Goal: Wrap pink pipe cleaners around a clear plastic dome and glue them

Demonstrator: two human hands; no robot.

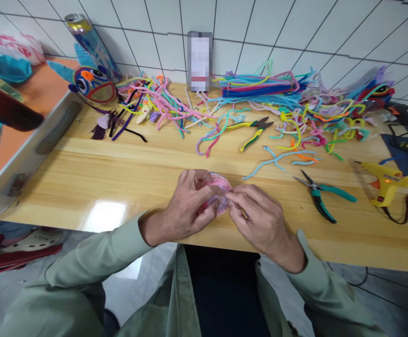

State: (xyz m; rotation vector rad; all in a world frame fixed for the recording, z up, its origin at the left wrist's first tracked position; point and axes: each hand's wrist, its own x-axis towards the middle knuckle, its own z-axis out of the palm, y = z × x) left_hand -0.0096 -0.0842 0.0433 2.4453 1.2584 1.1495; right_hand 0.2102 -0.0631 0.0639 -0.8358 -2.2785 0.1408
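Observation:
A round piece of coiled pink and lilac pipe cleaners point(221, 181) is between my hands, close to the table's front edge. My left hand point(193, 203) is closed on its left side, covering much of it. At its right edge, the fingers of my right hand point(258, 215) are pinched together; what they pinch is too small to make out. Beyond my hands lie loose light blue pipe cleaners point(274, 160). Green-handled needle-nose pliers point(316, 187) rest to the right of my right hand.
A yellow glue gun point(382, 182) stands at the right with its cord. Yellow-handled cutting pliers point(255, 131) lie among piled pipe cleaners point(263, 89) along the tiled wall. A phone point(200, 61) leans there. At left are a drink can point(91, 47) and a plastic bin point(46, 135).

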